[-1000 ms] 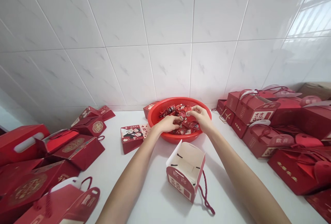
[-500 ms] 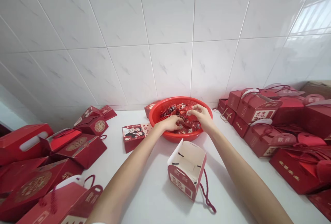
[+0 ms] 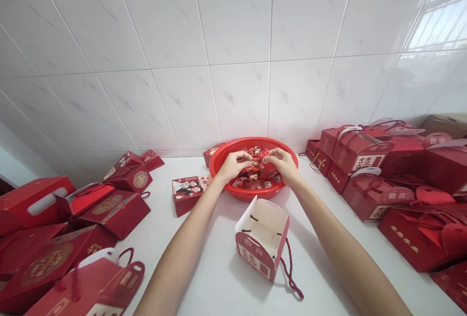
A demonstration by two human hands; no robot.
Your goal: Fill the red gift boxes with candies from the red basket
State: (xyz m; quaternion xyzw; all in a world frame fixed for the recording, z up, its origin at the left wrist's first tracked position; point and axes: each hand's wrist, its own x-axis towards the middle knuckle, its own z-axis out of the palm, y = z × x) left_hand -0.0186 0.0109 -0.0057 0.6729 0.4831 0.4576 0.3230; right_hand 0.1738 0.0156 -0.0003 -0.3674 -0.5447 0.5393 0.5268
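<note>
Left hand (image 3: 233, 166) and right hand (image 3: 285, 164) curl inward, apparently pinching.

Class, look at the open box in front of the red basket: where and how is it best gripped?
Probably pinch the open box by its rounded near panel, coming from the near side and above: its open top faces up, and the cord trails right.

Red packets (image 3: 253, 177) partly hidden by fingers (image 3: 278, 152); brown box (image 3: 447, 126) cut off right.
</note>
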